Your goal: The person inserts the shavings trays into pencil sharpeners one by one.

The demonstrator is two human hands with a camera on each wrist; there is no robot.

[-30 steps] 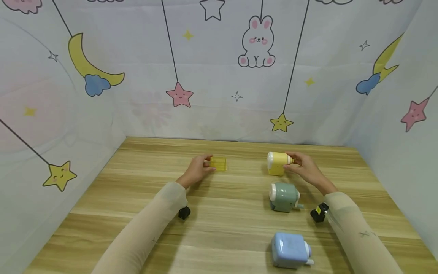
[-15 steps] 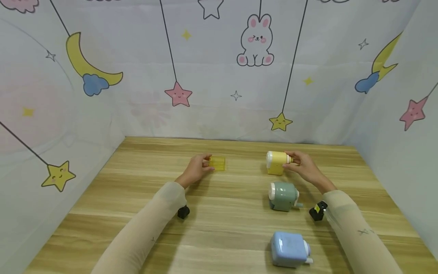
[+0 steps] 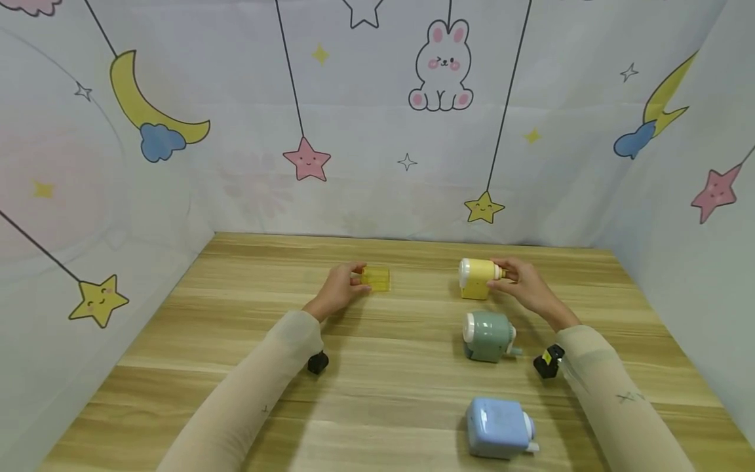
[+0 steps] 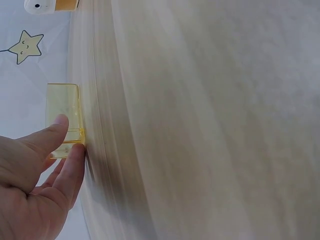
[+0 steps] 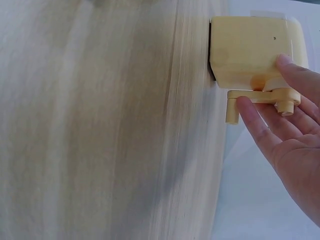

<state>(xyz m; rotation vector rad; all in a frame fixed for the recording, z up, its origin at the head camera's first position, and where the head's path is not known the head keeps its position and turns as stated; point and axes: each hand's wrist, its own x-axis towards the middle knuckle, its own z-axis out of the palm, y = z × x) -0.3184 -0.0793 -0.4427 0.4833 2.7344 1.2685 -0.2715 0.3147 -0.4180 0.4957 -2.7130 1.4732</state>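
Observation:
My left hand (image 3: 342, 288) pinches a see-through yellow plastic box (image 3: 376, 278), shaped like a pencil sharpener's shavings drawer, by its left end, low over the tabletop. In the left wrist view the thumb lies on the near face of the drawer (image 4: 64, 107), with fingers at its lower edge. My right hand (image 3: 523, 285) holds a yellow crank pencil sharpener (image 3: 476, 278) at its crank end. The right wrist view shows the thumb on the body of the sharpener (image 5: 250, 50) and a fingertip at the crank arm (image 5: 252, 96); its white front faces left.
A green crank sharpener (image 3: 489, 336) stands nearer me, below the yellow one, and a blue one (image 3: 498, 428) stands closer to the front. All are on the wood-grain table (image 3: 377, 380). A printed white cloth (image 3: 366, 196) hangs behind and along both sides.

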